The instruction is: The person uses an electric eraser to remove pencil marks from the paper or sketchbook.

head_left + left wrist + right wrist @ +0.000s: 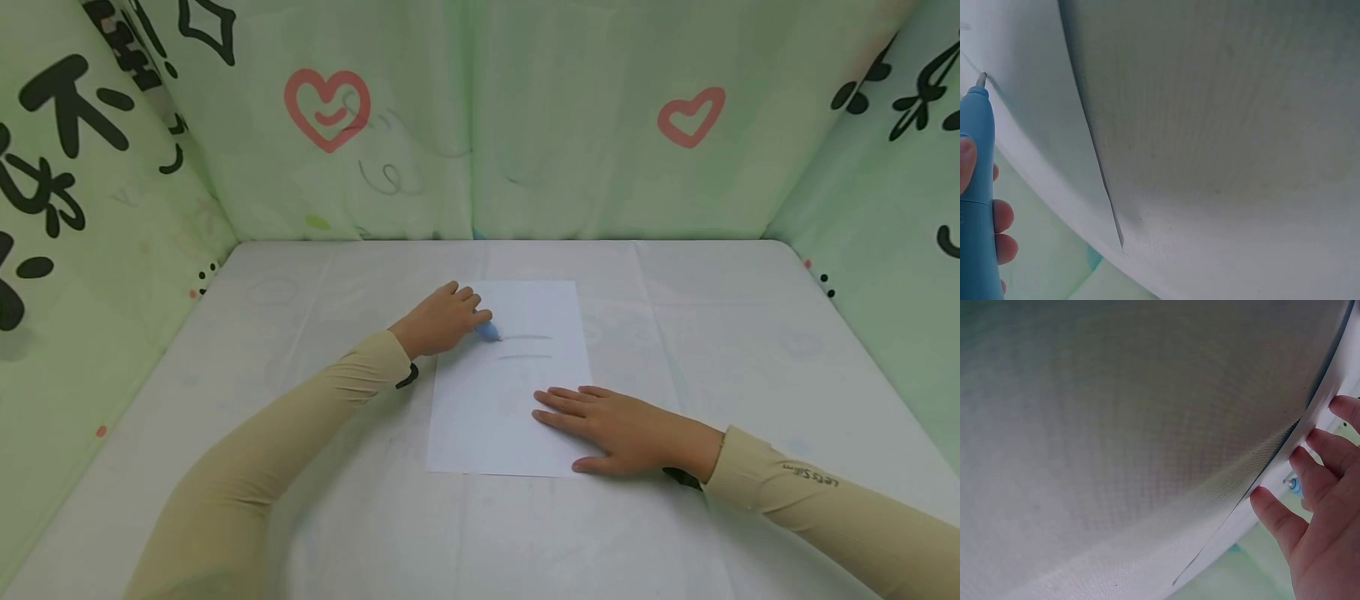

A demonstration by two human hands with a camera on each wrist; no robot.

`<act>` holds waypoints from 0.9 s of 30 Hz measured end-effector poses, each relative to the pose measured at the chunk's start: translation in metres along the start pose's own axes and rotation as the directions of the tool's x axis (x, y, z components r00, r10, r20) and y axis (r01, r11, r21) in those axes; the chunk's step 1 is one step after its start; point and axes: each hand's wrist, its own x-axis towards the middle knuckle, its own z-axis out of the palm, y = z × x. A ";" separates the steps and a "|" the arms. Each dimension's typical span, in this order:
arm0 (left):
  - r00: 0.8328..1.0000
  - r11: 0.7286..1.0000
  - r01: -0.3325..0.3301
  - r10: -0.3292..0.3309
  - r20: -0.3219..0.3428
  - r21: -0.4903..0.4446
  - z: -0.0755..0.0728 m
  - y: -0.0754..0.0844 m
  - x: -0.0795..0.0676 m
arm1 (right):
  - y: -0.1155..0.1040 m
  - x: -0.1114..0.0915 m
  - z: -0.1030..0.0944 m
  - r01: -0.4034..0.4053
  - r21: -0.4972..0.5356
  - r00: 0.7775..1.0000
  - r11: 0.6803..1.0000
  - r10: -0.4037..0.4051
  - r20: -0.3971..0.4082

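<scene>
A white sheet of paper point(487, 417) lies on the table with two short grey lines point(525, 337) drawn across its upper half. My left hand point(444, 318) is at the paper's upper left edge and grips a thick blue pen-shaped tool point(487, 331), like an electric eraser. In the left wrist view, the thumb lies along the tool's blue body point(977, 162), and its narrow grey tip points at the paper. The tip is close to the left end of the upper line. With fingers spread, my right hand point(622, 429) rests flat on the paper's lower right side.
A white cloth point(360, 533) covers the table around the paper. Green curtains with red hearts point(327, 110) and black markings hang behind it and along both sides. The table's far edge point(480, 242) runs along the foot of the back curtain.
</scene>
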 end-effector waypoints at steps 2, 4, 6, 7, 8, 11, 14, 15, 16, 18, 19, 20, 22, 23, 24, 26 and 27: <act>1.000 1.000 0.004 -0.004 -0.003 0.006 0.000 0.000 0.000 | 0.000 0.000 0.001 -0.001 0.003 1.000 1.000 0.001 0.001; 1.000 1.000 0.008 -0.008 -0.004 0.009 0.000 0.000 0.000 | 0.000 0.000 0.001 -0.004 0.008 1.000 1.000 0.004 0.004; 1.000 1.000 0.006 -0.006 0.003 0.011 0.000 0.000 0.000 | 0.000 0.000 0.001 -0.007 0.012 1.000 1.000 0.007 0.008; 1.000 1.000 0.005 -0.006 0.009 0.009 0.000 0.000 0.000 | 0.000 0.000 0.001 -0.007 0.012 1.000 1.000 0.007 0.009; 1.000 1.000 0.004 -0.004 0.015 0.010 0.000 0.000 0.000 | 0.000 0.001 0.001 -0.009 0.012 1.000 1.000 0.009 0.013; 1.000 1.000 0.006 -0.006 0.013 0.004 -0.001 -0.001 -0.001 | 0.000 0.001 0.001 -0.011 0.008 1.000 1.000 0.011 0.017; 1.000 1.000 0.013 -0.013 0.005 0.006 -0.002 -0.002 -0.002 | 0.001 0.000 0.001 -0.009 0.009 1.000 1.000 0.009 0.015; 1.000 1.000 0.012 -0.012 0.004 0.004 -0.001 -0.002 -0.002 | 0.001 0.000 0.001 -0.007 0.009 1.000 1.000 0.007 0.011; 1.000 1.000 0.010 -0.010 0.010 0.003 -0.002 -0.002 -0.002 | 0.001 0.000 0.001 -0.004 0.008 1.000 1.000 0.004 0.007; 1.000 1.000 0.001 -0.001 0.014 -0.005 -0.002 -0.002 -0.001 | 0.001 0.000 0.001 -0.001 0.003 1.000 1.000 0.001 0.000; 1.000 1.000 -0.003 0.003 0.015 -0.012 -0.002 -0.001 -0.001 | 0.001 0.000 0.001 -0.001 0.000 1.000 1.000 0.001 -0.001; 1.000 1.000 -0.006 0.006 0.014 -0.017 -0.002 -0.001 0.000 | 0.001 0.000 0.001 0.000 -0.002 1.000 1.000 0.000 -0.004; 1.000 1.000 -0.004 0.004 0.012 -0.024 -0.002 -0.001 0.000 | 0.000 0.000 0.000 -0.003 -0.001 1.000 1.000 0.003 -0.001; 1.000 1.000 0.000 0.000 0.012 -0.024 -0.002 -0.001 0.001 | 0.000 0.000 -0.001 -0.005 0.000 1.000 1.000 0.005 0.001; 1.000 1.000 0.005 -0.005 0.015 -0.023 -0.002 -0.001 0.001 | 0.000 0.000 -0.001 -0.006 0.005 1.000 1.000 0.006 0.004; 1.000 1.000 0.010 -0.009 0.020 -0.028 -0.002 -0.001 0.001 | -0.001 0.000 -0.002 -0.009 0.012 1.000 1.000 0.008 0.009; 1.000 0.999 0.009 -0.008 0.024 -0.033 -0.002 -0.001 0.001 | -0.001 0.000 -0.003 -0.011 0.015 1.000 1.000 0.010 0.013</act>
